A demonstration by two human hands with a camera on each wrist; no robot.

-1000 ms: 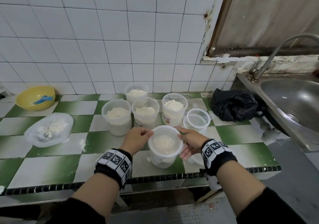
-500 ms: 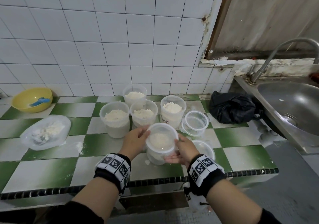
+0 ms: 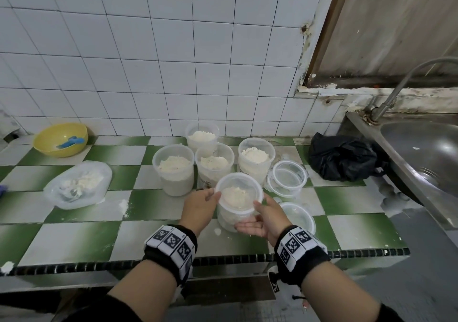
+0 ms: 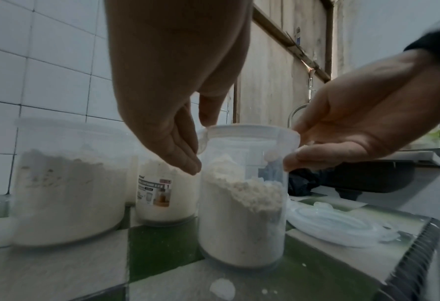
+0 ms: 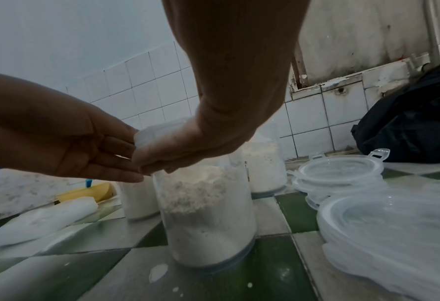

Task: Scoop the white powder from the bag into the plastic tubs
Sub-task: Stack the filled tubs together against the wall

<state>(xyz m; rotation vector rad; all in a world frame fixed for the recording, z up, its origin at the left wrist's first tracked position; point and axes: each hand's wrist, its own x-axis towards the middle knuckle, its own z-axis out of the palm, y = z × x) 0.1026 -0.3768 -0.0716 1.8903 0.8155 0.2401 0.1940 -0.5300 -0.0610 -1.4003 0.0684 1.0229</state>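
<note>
Clear plastic tubs stand on the green and white tiled worktop (image 3: 74,237): five in all, each with white powder inside. Four open tubs (image 3: 173,170) sit in a bunch near the back wall. The fifth, a tall round tub with a see-through lid (image 3: 239,197), stands upright near the front edge, its long side going straight up and down, its top facing up.

Both hands are at its lid. The left hand (image 3: 198,207) touches the left side of the rim with its thumb on top and straight fingers down the side. The right hand (image 3: 265,220) cups the right side of the rim, palm up, fingers gently bent round it.

Two loose clear lids (image 3: 287,178) lie stacked just right of the tub bunch, and one more clear lid (image 3: 300,216) lies behind the right hand. A soft clear bag (image 3: 79,185) with a little powder lies toward the left edge. A yellow bowl (image 3: 60,139) with a blue scoop (image 3: 69,142) sits in the back left corner. A black crumpled bag (image 3: 344,158) lies at the right, beside the metal sink (image 3: 421,158). Small blobs of spilled powder (image 4: 221,289) dot the tiles in front of the tub.
</note>
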